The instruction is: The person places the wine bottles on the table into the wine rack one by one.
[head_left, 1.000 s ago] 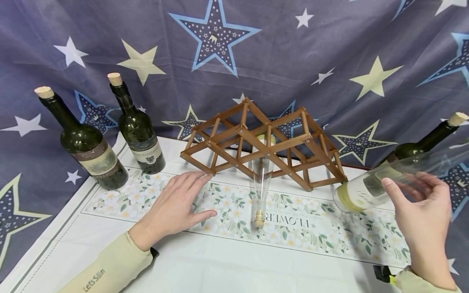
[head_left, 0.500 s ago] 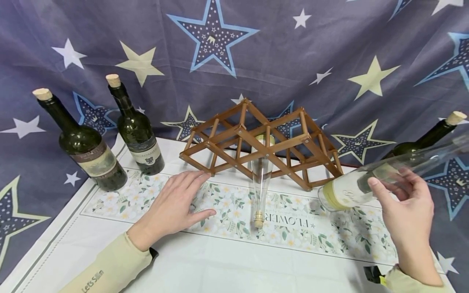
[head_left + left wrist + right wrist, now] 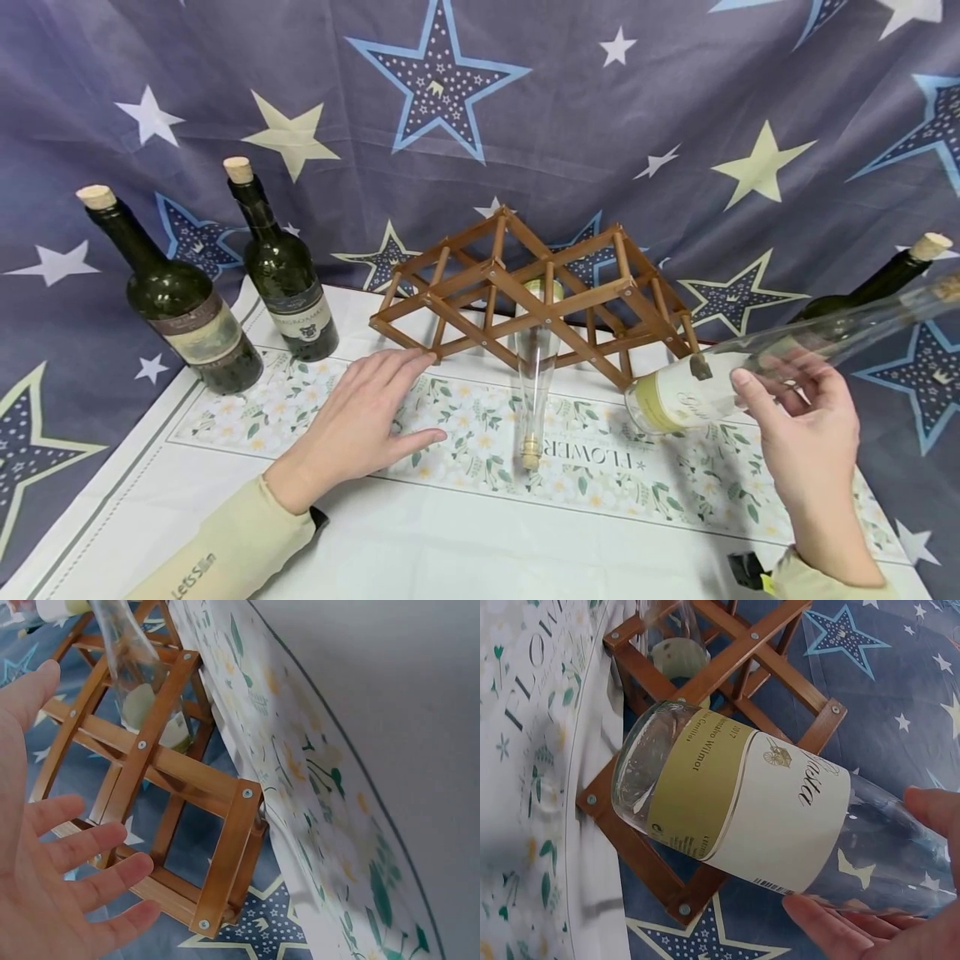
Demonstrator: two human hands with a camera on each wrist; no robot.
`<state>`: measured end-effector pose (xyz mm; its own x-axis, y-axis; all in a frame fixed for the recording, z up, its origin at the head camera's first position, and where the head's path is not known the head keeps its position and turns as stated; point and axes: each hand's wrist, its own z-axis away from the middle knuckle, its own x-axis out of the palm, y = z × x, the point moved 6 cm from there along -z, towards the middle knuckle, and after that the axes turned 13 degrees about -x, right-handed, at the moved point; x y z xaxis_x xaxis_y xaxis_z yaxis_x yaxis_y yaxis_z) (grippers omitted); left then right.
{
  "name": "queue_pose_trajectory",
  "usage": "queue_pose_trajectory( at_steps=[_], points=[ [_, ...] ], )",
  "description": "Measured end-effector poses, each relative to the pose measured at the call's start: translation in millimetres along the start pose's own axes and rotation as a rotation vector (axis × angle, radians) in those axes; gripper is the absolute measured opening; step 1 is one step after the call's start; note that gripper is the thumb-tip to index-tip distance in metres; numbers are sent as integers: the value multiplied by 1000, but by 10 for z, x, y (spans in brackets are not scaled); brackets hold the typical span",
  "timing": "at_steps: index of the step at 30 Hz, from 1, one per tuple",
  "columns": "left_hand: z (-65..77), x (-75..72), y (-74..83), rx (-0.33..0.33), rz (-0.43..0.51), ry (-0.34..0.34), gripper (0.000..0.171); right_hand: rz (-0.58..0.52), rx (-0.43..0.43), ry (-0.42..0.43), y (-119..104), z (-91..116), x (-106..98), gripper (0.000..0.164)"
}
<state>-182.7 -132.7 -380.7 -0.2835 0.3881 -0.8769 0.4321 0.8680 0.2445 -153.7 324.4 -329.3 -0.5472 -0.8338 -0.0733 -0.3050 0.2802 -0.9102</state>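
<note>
The right hand (image 3: 813,425) pinches a tilted clear bottle (image 3: 693,387), its base close by the right end of a wooden rack (image 3: 493,269). The left hand (image 3: 363,417) is spread near the rack's left corner; contact is unclear. A second clear bottle (image 3: 535,358) lies through the rack's middle.

Brown rack (image 3: 548,320), white-and-olive label (image 3: 748,804), star-patterned purple-blue cloth (image 3: 555,125)

We see outer btl (image 3: 193,317) & nearer btl (image 3: 291,292) fwd-left of L hand (image 3: 360,417), rack (image 3: 492,267) fwd-right w/ racked btl (image 3: 534,367) in it; held btl (image 3: 712,387) in R hand (image 3: 812,425), rear btl (image 3: 873,289) behind.
</note>
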Motion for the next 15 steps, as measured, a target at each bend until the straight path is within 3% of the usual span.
queue_pose_trajectory(
  at_steps=[15],
  points=[
    [-146,-6,202,59,31,15,96,-225,-54,-56,-80,170,272,57]
  ],
)
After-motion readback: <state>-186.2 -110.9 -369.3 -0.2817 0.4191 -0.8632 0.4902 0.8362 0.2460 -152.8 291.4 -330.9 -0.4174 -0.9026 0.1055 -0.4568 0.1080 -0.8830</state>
